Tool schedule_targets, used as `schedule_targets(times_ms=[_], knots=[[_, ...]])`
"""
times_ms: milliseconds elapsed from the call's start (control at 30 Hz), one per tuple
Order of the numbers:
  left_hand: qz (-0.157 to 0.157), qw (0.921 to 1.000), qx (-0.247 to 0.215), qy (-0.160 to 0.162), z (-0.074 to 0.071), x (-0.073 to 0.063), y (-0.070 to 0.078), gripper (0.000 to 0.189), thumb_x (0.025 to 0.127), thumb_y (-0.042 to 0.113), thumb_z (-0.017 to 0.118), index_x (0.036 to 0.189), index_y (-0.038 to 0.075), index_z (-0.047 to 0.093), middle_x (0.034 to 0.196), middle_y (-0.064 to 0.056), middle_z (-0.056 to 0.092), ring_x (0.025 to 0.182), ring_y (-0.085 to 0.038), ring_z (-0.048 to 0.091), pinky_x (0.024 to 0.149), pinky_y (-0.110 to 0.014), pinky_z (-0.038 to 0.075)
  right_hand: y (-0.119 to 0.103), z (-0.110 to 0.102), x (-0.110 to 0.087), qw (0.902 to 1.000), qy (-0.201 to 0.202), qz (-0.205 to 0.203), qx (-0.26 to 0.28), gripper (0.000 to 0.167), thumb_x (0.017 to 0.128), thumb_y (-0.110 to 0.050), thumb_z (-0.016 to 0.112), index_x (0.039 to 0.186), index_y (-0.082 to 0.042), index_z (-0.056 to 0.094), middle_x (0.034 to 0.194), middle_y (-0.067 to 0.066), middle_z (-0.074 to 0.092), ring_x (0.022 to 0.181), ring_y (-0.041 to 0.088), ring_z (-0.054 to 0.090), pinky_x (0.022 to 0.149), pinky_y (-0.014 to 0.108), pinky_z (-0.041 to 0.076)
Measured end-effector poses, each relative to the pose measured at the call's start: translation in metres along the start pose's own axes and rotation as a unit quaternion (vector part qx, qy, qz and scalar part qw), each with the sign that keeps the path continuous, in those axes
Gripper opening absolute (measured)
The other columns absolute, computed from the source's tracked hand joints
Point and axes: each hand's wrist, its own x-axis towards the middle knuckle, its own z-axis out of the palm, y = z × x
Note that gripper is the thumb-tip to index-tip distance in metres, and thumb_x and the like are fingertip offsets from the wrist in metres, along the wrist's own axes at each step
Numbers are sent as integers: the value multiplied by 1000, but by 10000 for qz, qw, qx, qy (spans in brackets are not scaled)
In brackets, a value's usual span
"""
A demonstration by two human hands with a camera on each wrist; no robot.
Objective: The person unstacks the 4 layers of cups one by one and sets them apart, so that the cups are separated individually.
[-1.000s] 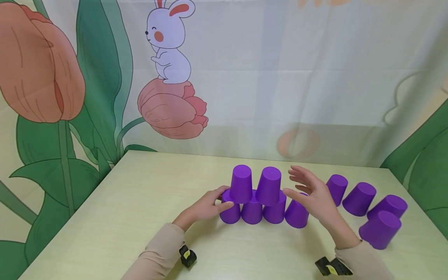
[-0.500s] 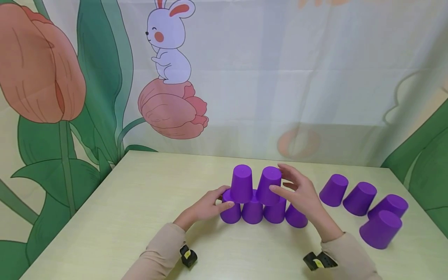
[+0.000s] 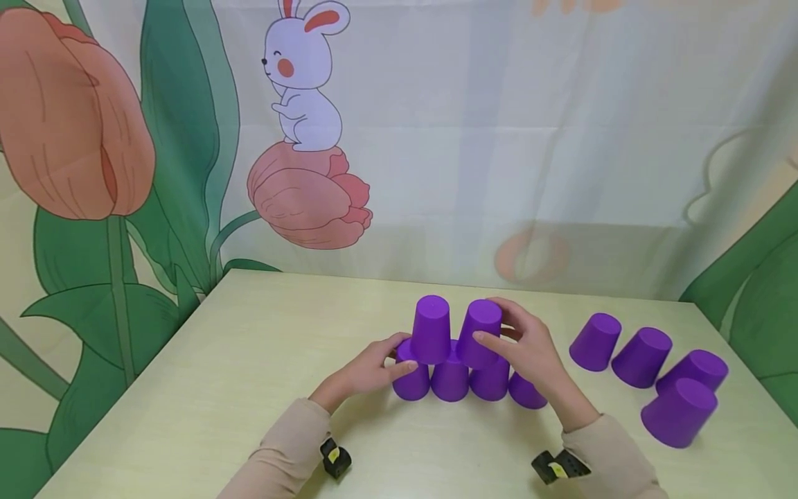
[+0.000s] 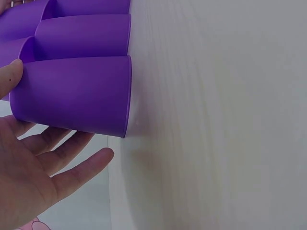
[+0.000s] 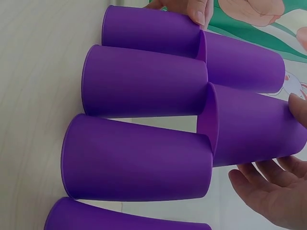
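A row of several upside-down purple cups stands on the table, with two more across their tops. My left hand (image 3: 364, 369) holds the leftmost bottom cup (image 3: 411, 384), thumb on the near side and fingers round the far side; in the left wrist view the thumb presses that cup (image 4: 72, 96) near its base. My right hand (image 3: 530, 350) grips the right upper cup (image 3: 479, 336) between thumb and fingers, and the right wrist view shows this cup (image 5: 254, 124) bridging two below. Beside it stands the left upper cup (image 3: 431, 329). My right hand partly hides the rightmost bottom cup (image 3: 527, 394).
To the right, several loose purple cups stand upside down, among them a far one (image 3: 595, 342) and a near one (image 3: 679, 414). A printed cloth (image 3: 424, 138) hangs behind the pale wooden table (image 3: 218, 360). Both wrists carry small black devices (image 3: 335, 457).
My right hand has moved left from beside the stack and taken hold of the right upper cup. The left hand stays on the leftmost bottom cup.
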Motion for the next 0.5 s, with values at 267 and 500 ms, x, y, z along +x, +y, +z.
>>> schedule_targets(times_ms=[267, 500], knots=[[45, 10000, -30, -25, 1, -1, 1, 43, 92, 26, 53, 130, 6, 43, 109, -3, 58, 99, -18, 54, 84, -37, 43, -1, -3, -4, 10000, 22, 8, -30, 55, 81, -21, 69, 129, -5, 47, 120, 15, 56, 111, 28, 51, 92, 44, 40], [2, 10000, -22, 1, 0, 0, 1, 43, 92, 28, 52, 130, 7, 43, 111, -3, 58, 101, -19, 53, 84, -39, 43, -2, -9, -5, 9999, 33, 20, -151, 56, 81, -24, 69, 129, -6, 46, 120, 13, 56, 111, 26, 51, 92, 41, 41]])
